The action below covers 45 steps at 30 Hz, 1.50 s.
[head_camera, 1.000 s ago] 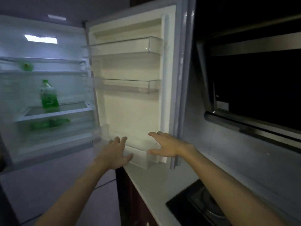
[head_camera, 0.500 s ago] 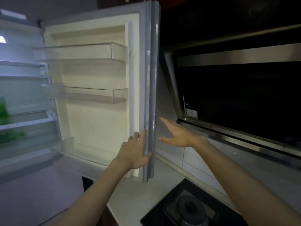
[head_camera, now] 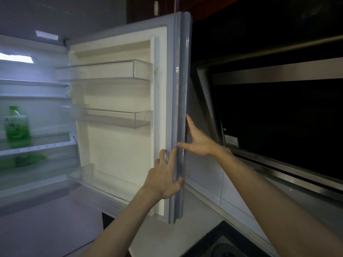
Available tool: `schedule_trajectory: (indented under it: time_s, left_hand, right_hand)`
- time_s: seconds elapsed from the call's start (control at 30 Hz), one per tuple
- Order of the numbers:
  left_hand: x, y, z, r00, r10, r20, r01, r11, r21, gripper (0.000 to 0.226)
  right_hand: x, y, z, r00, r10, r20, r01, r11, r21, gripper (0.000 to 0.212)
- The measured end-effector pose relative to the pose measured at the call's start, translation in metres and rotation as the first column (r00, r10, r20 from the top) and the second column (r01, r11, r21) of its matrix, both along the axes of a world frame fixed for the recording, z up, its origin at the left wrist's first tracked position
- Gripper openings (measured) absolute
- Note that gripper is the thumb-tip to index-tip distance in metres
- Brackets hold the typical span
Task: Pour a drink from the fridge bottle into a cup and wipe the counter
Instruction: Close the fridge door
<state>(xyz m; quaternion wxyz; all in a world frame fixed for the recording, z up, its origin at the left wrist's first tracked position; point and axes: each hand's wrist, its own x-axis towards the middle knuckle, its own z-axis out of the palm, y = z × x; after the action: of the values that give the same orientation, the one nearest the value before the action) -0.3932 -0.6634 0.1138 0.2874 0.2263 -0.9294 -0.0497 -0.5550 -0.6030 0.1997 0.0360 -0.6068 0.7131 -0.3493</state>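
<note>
The fridge door stands open, its grey outer edge facing me. My left hand lies flat on the door's inner rim, fingers straight up and thumb laid across the grey edge. My right hand reaches behind that edge with straight fingers on the outer face, the thumb touching the edge. Inside the lit fridge at far left, a green bottle stands upright on a shelf. A second green bottle lies on its side on the level below. No cup or cloth is in view.
The door's clear shelves hold nothing. A pale counter runs below the door. A black hob sits at the bottom right, with a dark range hood above it along the tiled wall.
Both hands have risen from the door's bottom shelf to its grey edge, the right hand slipping behind it. My view swung right, then partly back left, so the upright bottle shows again.
</note>
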Motion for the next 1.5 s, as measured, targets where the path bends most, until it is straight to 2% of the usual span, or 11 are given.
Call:
schedule_trajectory:
  time_s: [0.17, 0.27, 0.37, 0.43, 0.63, 0.8, 1.03, 1.13, 1.23, 1.37, 1.5]
  left_hand:
    - [0.011, 0.001, 0.001, 0.999, 0.012, -0.039, -0.012, 1.0, 0.009, 0.093]
    - [0.029, 0.003, 0.004, 0.994, 0.027, -0.109, -0.028, 1.0, -0.009, 0.091]
    - [0.056, 0.011, 0.003, 0.983, 0.064, -0.17, -0.071, 0.997, -0.039, 0.089]
    - [0.077, 0.017, 0.0, 0.973, 0.083, -0.214, -0.096, 0.994, -0.05, 0.089]
    - [0.156, 0.025, -0.015, 0.932, 0.174, -0.318, -0.187, 0.982, -0.01, 0.09]
    - [0.227, 0.019, -0.021, 0.87, 0.297, -0.393, -0.314, 0.949, 0.023, 0.096]
    - [0.324, -0.016, -0.017, 0.815, 0.444, -0.371, -0.434, 0.893, 0.116, 0.118]
    - [0.363, -0.04, -0.022, 0.825, 0.441, -0.353, -0.406, 0.898, 0.172, 0.12]
    - [0.395, -0.064, -0.026, 0.838, 0.445, -0.315, -0.413, 0.895, 0.165, 0.119]
    - [0.432, -0.094, -0.022, 0.826, 0.473, -0.307, -0.426, 0.88, 0.21, 0.119]
    - [0.46, -0.122, -0.019, 0.814, 0.499, -0.296, -0.435, 0.863, 0.258, 0.118]
  right_hand:
    - [-0.003, -0.003, -0.011, 0.998, 0.055, 0.016, -0.053, 0.996, -0.069, 0.11]
    - [0.007, -0.002, -0.02, 0.997, 0.071, 0.006, -0.067, 0.969, -0.238, 0.098]
    - [0.031, -0.004, -0.025, 0.997, 0.076, 0.019, -0.059, 0.885, -0.462, 0.082]
    - [0.051, -0.007, -0.024, 0.991, 0.135, -0.005, -0.114, 0.817, -0.566, 0.077]
    - [0.126, -0.022, -0.014, 0.919, 0.364, -0.148, -0.363, 0.64, -0.678, 0.063]
    - [0.203, -0.046, -0.013, 0.845, 0.474, -0.248, -0.506, 0.556, -0.66, 0.058]
    - [0.306, -0.1, -0.005, 0.781, 0.454, -0.429, -0.625, 0.542, -0.562, 0.062]
    - [0.344, -0.128, -0.004, 0.764, 0.428, -0.483, -0.642, 0.584, -0.497, 0.065]
    - [0.375, -0.158, -0.004, 0.765, 0.401, -0.503, -0.623, 0.657, -0.424, 0.073]
    - [0.411, -0.191, 0.003, 0.808, 0.425, -0.408, -0.572, 0.73, -0.373, 0.086]
    - [0.443, -0.224, 0.003, 0.819, 0.434, -0.375, -0.56, 0.745, -0.362, 0.09]
